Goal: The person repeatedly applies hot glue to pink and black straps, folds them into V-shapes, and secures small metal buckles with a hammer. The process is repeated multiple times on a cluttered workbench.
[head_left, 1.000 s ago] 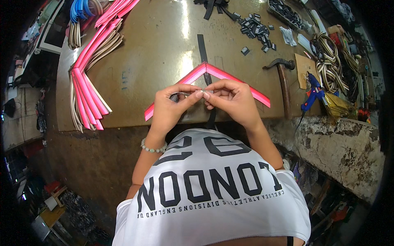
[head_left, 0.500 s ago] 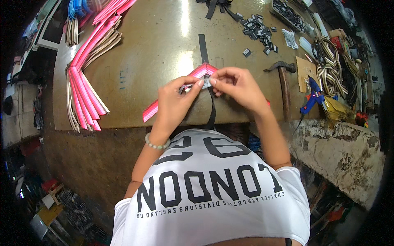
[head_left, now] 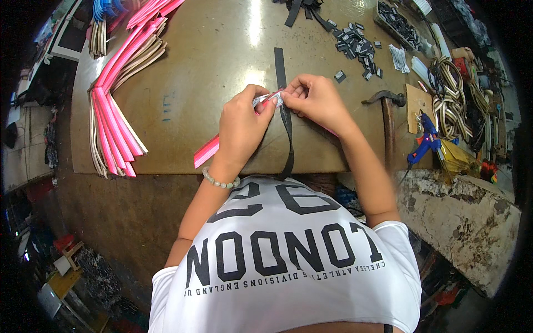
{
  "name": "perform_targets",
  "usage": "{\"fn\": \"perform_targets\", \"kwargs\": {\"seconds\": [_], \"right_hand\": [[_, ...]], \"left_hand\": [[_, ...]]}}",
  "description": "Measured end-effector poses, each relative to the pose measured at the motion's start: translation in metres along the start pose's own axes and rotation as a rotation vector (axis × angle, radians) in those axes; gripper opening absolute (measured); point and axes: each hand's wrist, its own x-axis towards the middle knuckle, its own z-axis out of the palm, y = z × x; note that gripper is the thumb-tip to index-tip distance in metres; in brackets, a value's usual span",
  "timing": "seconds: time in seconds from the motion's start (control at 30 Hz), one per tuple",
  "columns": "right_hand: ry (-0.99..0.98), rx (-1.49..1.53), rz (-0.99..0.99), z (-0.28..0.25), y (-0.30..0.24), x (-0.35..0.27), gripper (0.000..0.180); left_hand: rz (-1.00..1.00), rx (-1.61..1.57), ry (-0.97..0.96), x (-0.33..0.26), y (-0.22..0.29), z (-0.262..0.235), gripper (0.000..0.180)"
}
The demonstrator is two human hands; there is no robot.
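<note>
Both hands meet over a bent pink strip (head_left: 207, 152) near the table's front edge. My left hand (head_left: 242, 123) is closed in a pinch, thumb and forefinger on a small whitish piece (head_left: 278, 99) at the strip's bend. From the other side my right hand (head_left: 319, 102) pinches the same piece, its other fingers curled. A flat black strap (head_left: 280, 67) runs away from me behind the fingers, and its near end curves down to the table edge. Fingers cover most of the bend, so how piece, strip and strap join is hidden.
Bundled pink strips (head_left: 114, 119) lie at the left. To the right are a hammer (head_left: 388, 125), a blue glue gun (head_left: 426, 140) and coiled pale cord (head_left: 448, 114). Small black tabs (head_left: 358, 49) are scattered at the back right, near a filled tray (head_left: 397, 23).
Both hands have moved slightly away from me. The whitish piece has tilted between the fingers, and the pink bend that showed beyond them is now mostly covered.
</note>
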Motion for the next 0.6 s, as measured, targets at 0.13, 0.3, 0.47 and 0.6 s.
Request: {"fn": "perform_targets", "kwargs": {"seconds": [0.13,0.3,0.47,0.6], "right_hand": [[0.059,-0.060,-0.045,-0.001,-0.007,-0.003,0.022],[-0.100,-0.431,-0.042,-0.019,-0.014,-0.035,0.027],[-0.039,-0.353,-0.223,0.007,-0.010,-0.063,0.035],[0.104,-0.484,-0.612,0.013,-0.005,-0.062,0.034]], "left_hand": [[0.043,0.053,-0.008,0.000,0.002,-0.002,0.018],[0.025,0.068,-0.047,-0.001,0.002,-0.002,0.016],[0.117,0.135,-0.037,-0.002,0.000,0.000,0.015],[0.132,0.192,-0.096,-0.007,0.000,-0.007,0.015]]}}
